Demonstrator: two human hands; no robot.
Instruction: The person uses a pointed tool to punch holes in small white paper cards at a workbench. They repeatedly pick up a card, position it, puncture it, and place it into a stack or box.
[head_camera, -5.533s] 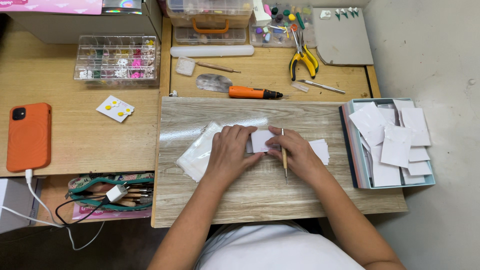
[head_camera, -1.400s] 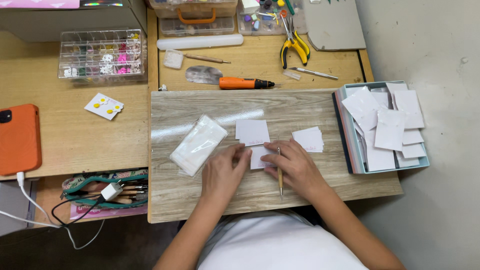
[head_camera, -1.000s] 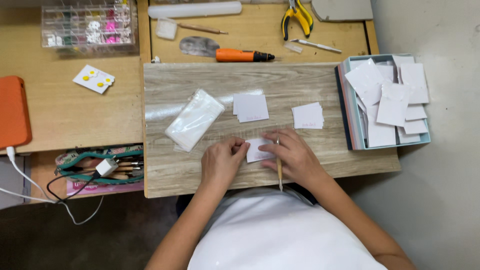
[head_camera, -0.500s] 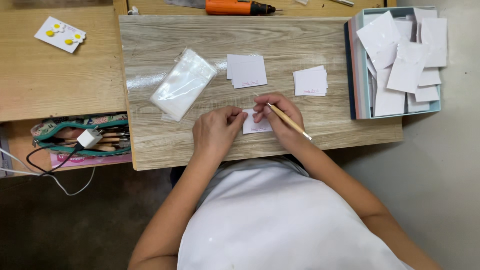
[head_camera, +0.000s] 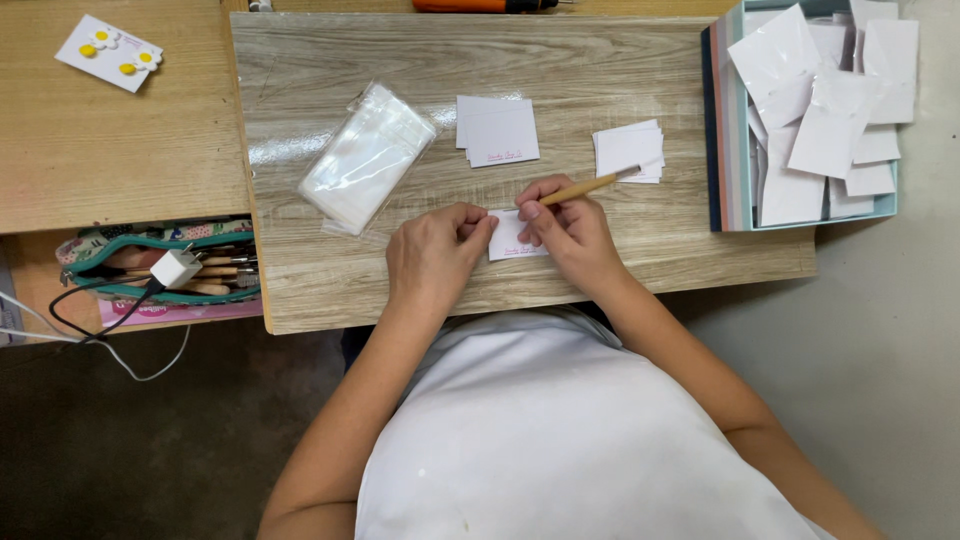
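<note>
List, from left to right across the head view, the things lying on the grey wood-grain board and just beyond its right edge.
Clear plastic bags → left hand → stack of white cards → right hand holding a wooden stick → second card stack → box of white cards.

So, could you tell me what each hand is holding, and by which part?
The right hand grips a wooden stick by its lower end; the left hand pins the small white card by its left edge.

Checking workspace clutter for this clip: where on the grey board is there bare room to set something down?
Free patches: the board's top strip above the card stacks; the near-left corner below the clear bags; the near-right corner below the box. It is crowded where the left hand and right hand hold a card.
</note>
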